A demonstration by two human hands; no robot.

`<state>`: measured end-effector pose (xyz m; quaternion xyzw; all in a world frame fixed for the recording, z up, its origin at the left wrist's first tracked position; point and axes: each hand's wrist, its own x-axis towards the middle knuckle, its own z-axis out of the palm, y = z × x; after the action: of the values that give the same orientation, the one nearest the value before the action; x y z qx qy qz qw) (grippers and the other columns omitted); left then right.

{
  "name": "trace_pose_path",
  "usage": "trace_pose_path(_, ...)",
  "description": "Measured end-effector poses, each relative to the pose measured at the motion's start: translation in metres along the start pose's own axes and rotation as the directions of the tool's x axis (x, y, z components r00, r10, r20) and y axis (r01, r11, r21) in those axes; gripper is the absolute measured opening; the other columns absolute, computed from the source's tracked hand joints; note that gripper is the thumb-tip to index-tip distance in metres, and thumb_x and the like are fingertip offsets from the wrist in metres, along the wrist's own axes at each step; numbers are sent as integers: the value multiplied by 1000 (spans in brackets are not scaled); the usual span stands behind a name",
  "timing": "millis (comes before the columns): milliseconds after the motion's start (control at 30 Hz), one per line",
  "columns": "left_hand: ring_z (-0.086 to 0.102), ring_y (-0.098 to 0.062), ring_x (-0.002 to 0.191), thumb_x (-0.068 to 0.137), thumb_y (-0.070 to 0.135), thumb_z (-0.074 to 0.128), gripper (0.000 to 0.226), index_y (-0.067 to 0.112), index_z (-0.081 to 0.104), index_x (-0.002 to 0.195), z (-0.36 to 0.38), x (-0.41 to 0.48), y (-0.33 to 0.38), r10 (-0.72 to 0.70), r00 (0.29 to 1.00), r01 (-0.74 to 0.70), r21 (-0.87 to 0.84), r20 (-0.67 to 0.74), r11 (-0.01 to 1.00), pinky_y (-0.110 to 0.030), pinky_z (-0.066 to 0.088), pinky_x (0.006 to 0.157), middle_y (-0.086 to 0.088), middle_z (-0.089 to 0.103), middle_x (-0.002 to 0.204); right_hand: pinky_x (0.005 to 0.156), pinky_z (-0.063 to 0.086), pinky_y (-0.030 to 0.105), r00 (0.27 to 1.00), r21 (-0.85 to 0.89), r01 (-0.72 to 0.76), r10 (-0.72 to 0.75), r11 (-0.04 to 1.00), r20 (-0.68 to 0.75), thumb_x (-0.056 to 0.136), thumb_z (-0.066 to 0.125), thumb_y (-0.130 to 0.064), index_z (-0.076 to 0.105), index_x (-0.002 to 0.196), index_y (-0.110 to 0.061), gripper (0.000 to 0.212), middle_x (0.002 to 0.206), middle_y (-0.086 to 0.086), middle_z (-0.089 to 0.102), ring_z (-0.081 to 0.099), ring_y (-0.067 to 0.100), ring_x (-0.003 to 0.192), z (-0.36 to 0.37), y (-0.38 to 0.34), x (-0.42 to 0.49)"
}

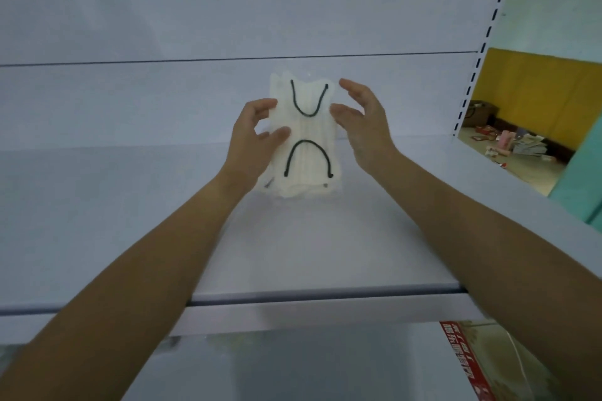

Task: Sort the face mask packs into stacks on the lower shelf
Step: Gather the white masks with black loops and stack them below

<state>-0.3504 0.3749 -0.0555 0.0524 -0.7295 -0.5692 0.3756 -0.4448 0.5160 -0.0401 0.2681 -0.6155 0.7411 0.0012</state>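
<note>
Start with the face mask pack [304, 143]: white, sealed in clear wrap, two dark ear loops showing on its face. Stands upright near the middle of the pale shelf [130, 221], in front of the back panel [195, 10]. Hard to say from this angle whether resting on the shelf by its lower edge or hanging just above.

Pinched at the left edge by the left hand [252, 140], thumb across the front, fingers curled round behind. Flanked by the right hand [358, 120], fingers straight and spread, holding nothing, just beside the right edge.

To finish the step well: bring the right palm flat against the free edge, tip the pack down loops up, and square it to the front lip [325, 295]. Let go with the thumb last, since slick wrap probably slides. Leave room alongside for more stacks.

Lower right, beneath the lip: a red printed pack [462, 365].
</note>
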Motion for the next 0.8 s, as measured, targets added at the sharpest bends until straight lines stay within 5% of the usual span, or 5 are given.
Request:
trace_pose_path(133,49,2,97,83,-10,50,47,10,45,125,-23,7,-2,60,981,-39,115,-186,993,-10,47,77,1,49,110,86,37,17,986,-558,100,-5,824,169,94,54,-19,41,137,-18,44,136,8,46,50,13,107,-14,18,0)
trace_pose_path(300,52,-11,105,83,-10,42,49,16,51,123,-49,15,-14,-26,949,106,239,-314,965,-21,45,93,5,50,119,112,25,37,887,-868,109,347,484,305,89,54,-50,17,149,-28,74,146,11,38,28,29,137,-8,37,-7)
trace_pose_path(433,53,-2,81,83,-9,42,50,16,51,125,-52,16,-19,-90,947,173,256,-308,951,-17,48,77,3,49,123,110,28,33,870,-825,66,372,561,323,87,60,-41,18,148,-30,75,139,5,46,37,25,133,-1,36,-5)
trace_pose_path(700,55,-27,113,81,-5,40,50,21,51,123,-49,16,-23,-84,958,165,290,-272,943,-42,47,97,1,52,127,69,36,10,917,-631,142,139,762,375,84,55,1,36,141,-25,65,136,0,47,50,14,85,6,31,-12)
trace_pose_path(800,53,-31,115,79,-4,39,51,21,51,122,-53,17,-21,-43,938,140,261,-344,955,-48,44,99,0,53,125,55,37,8,964,-555,187,-41,810,264,83,46,8,53,127,-22,54,109,12,56,50,14,77,1,21,-5)
